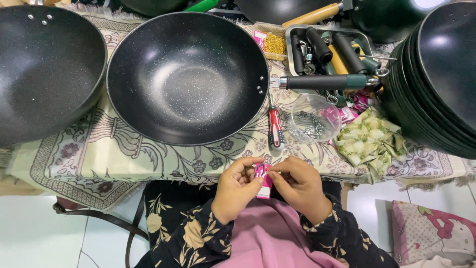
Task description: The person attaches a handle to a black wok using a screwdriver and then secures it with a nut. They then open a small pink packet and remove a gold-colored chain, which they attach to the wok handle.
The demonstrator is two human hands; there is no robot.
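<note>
Left hand (237,188) and right hand (297,183) both pinched on one small pink packet (264,179), held between them at bench (74,164) edge, 6 o'clock of middle wok (187,77). Packet long axis upright, 12-to-6. Both hands equally near. Red-handled screwdriver (275,129) at 12 o'clock of hands. Two woks laid out; stack of woks (436,79) at 2 o'clock.

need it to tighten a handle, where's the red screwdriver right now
In the head view the red screwdriver lies on the patterned cloth, just right of the middle wok, beside the clear bag of small metal parts.
</note>
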